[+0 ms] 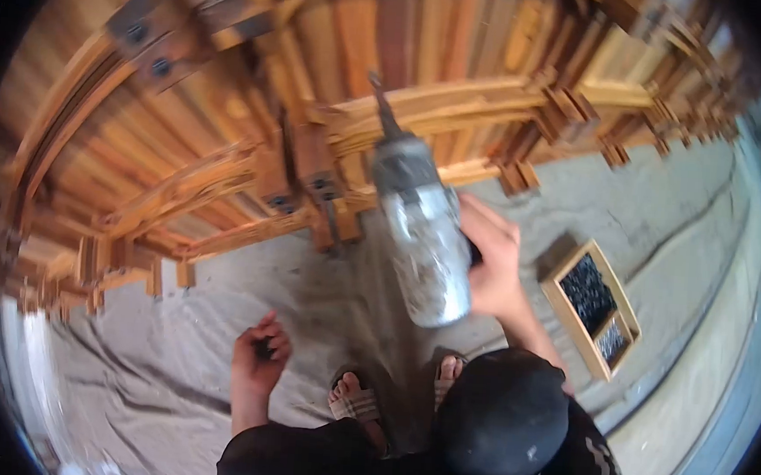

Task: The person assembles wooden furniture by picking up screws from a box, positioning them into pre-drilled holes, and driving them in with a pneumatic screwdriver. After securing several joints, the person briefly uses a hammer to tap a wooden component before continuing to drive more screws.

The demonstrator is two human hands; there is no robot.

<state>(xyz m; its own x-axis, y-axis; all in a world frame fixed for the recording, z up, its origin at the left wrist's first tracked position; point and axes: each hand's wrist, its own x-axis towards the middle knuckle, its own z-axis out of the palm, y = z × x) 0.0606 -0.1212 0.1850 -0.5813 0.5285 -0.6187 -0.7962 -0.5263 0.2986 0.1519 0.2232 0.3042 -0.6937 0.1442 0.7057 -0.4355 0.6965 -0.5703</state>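
My right hand (492,259) is wrapped round the grip of a power drill (424,241) with a scuffed grey and silver body. Its bit points up and left toward the slatted wooden panels (443,101), overlapping them in view; contact cannot be told. Lower down on the left, my left hand (259,353) has its fingers curled round something small and dark that I cannot make out. Black bolt heads (161,67) show on the brown blocks of the wooden frame at the upper left.
A wooden box (600,310) with two compartments of small dark and silvery pieces lies on the right. Wrinkled grey sheeting (169,355) covers the floor. Sandalled feet (353,398) and a rounded black shape (509,414) are at the bottom.
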